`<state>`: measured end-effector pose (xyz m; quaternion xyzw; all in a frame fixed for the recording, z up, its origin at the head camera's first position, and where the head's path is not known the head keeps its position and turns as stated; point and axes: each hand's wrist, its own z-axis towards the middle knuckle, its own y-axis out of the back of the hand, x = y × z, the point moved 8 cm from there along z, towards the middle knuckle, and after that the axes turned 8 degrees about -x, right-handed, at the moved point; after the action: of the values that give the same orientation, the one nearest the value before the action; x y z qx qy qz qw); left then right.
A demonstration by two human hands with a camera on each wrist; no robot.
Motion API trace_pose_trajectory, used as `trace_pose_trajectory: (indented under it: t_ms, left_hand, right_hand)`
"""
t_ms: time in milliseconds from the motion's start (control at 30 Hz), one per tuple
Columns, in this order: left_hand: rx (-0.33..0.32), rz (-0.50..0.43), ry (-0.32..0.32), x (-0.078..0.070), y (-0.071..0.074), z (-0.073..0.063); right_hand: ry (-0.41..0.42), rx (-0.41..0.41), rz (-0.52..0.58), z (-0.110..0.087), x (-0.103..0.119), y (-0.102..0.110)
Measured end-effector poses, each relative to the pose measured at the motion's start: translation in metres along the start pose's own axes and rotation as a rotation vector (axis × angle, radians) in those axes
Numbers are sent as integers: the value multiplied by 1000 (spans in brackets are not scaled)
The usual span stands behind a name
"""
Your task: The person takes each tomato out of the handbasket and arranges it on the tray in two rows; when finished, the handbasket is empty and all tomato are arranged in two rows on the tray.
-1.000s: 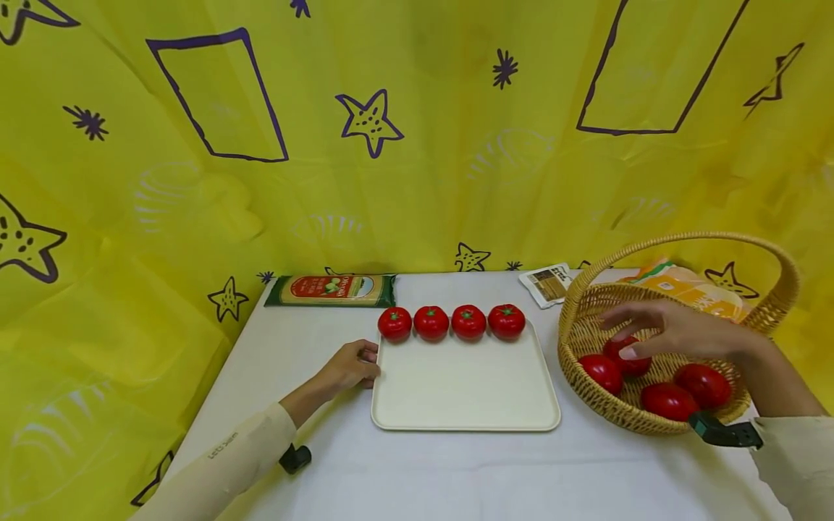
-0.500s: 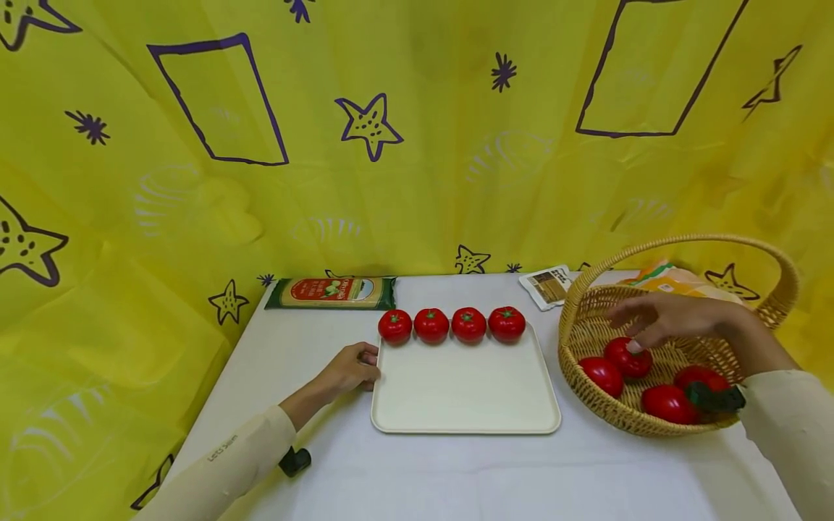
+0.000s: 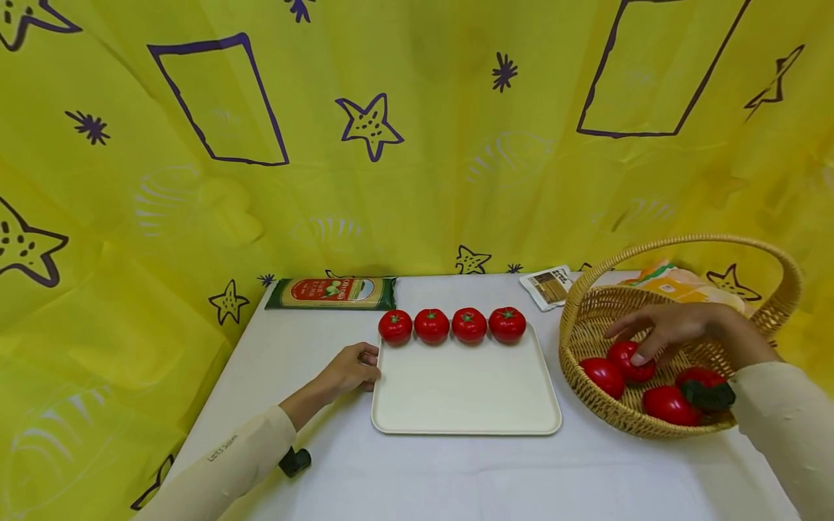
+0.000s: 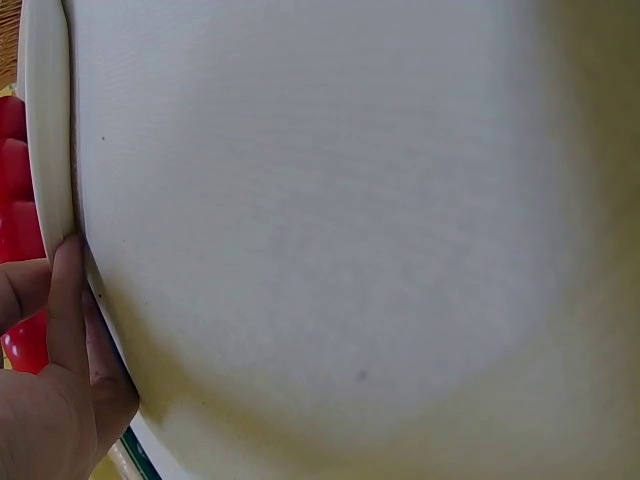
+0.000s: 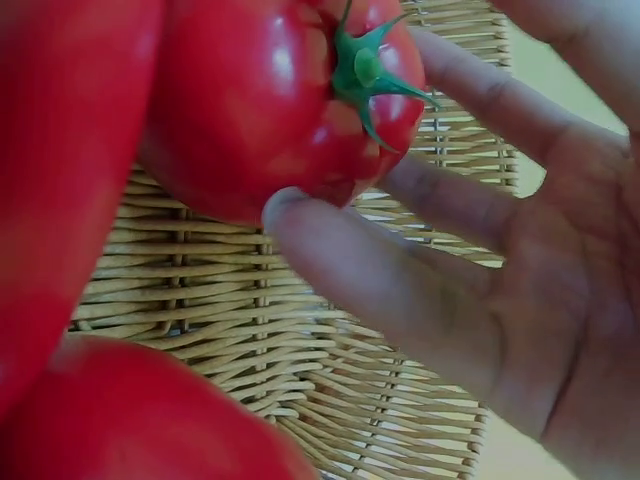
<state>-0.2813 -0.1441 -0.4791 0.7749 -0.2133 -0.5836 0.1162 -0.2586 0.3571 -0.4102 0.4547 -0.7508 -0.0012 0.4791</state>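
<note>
Tomatoes (image 3: pixel 469 325) look half done to me: four along the far edge of the tray (image 3: pixel 465 391), four left in the basket (image 3: pixel 570 365), my right hand's (image 3: pixel 677 325) fingers around one, my left hand (image 3: pixel 352 367) pinching the tray.

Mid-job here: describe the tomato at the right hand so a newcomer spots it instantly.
Right of the white tray stands a wicker basket with an arched handle. Inside, find the red tomato at the right hand. It alone has that hand's thumb over its edge and, in the right wrist view, a visible green calyx.
</note>
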Motion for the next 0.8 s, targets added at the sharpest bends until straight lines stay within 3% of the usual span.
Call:
trace_pose_trajectory:
  t_ms: [467,667,800]
  left_hand:
    - [-3,21,-9,-1,0,1]
    - [4,-10,-1,-2,-1,-1]
    - [2,-14,7,-2,0,-2]
  right_hand:
    - [-91,-44,-26,4,-3,1]
    - [-64,-59,-14,7,-4,4]
    - [-1,-88,-31,10,-1,9]
